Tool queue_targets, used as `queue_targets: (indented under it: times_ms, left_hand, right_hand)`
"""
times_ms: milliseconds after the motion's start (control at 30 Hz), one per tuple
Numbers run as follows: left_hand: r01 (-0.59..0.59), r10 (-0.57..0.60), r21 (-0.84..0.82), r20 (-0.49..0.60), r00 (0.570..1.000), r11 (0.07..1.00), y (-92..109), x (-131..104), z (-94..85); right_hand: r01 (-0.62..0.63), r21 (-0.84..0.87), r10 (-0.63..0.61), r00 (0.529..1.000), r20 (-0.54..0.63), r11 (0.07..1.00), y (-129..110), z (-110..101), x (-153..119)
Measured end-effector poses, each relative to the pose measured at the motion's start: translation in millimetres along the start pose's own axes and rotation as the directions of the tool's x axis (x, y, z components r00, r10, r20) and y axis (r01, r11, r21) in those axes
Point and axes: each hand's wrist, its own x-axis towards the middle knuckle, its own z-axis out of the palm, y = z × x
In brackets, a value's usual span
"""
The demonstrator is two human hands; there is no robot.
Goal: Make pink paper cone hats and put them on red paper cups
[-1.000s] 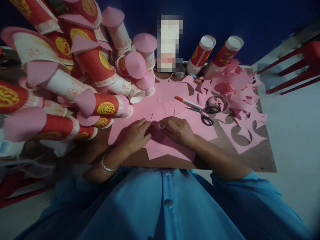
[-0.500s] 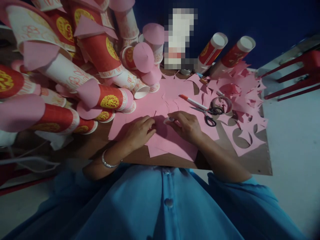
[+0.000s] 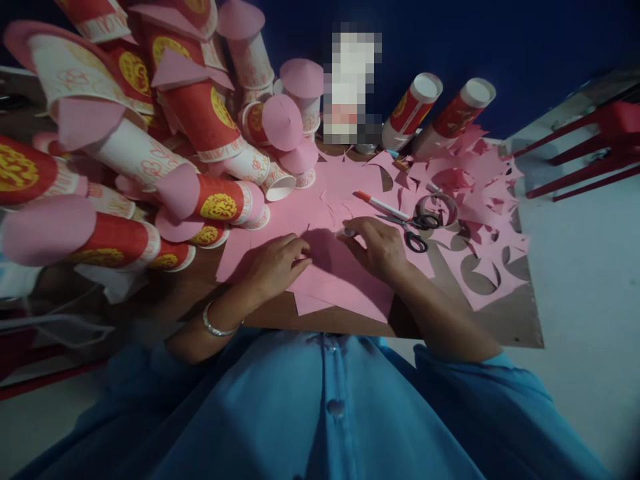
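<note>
My left hand (image 3: pixel 281 265) rests over the stacked pink paper sheets (image 3: pixel 350 288). Its fingers curl loosely, the thumb stands a little apart from the index finger, and nothing shows between them. A thin dark line on the paper lies just beyond its fingertips. Across from it, my right hand (image 3: pixel 383 250) is closed in a pinch on a small round whitish piece (image 3: pixel 349 232), too small and blurred to name. Right beside this hand are black-handled scissors (image 3: pixel 416 241), a white marker with an orange end (image 3: pixel 383 205) and a roll of tape (image 3: pixel 440 208).
Many red and white paper cups (image 3: pixel 220 203) topped with pink paper cones (image 3: pixel 283 122) crowd the left. Two red-and-white stacks of cups (image 3: pixel 416 103) stand at the back. Cut pink paper scraps (image 3: pixel 475 170) pile at the right. A red stool (image 3: pixel 607 127) stands beyond the table edge.
The small piece in my right hand has moved slightly up and to the right, away from my left hand. My left hand stays nearly still. The view has shifted a little.
</note>
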Motion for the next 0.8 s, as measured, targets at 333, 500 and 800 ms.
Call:
queue_targets:
  times_ms: [333,500,800]
  left_hand:
    - [-0.175,0.133,-0.188,-0.215,0.967,0.967,-3,8,-14.3]
    - [-0.309,0.069,-0.556,-0.41,0.91,0.771,21,39,-13.7]
    - [-0.53,0.128,-0.577,-0.592,0.795,0.621,44,67,10.7]
  right_hand:
    - [-0.29,0.947,0.638,0.758,0.137,0.14,24,-5,7]
    - [-0.321,0.944,0.646,0.706,0.29,-0.074,14,2,7]
    - [-0.358,0.928,0.569,0.744,0.351,-0.104,8,9,5]
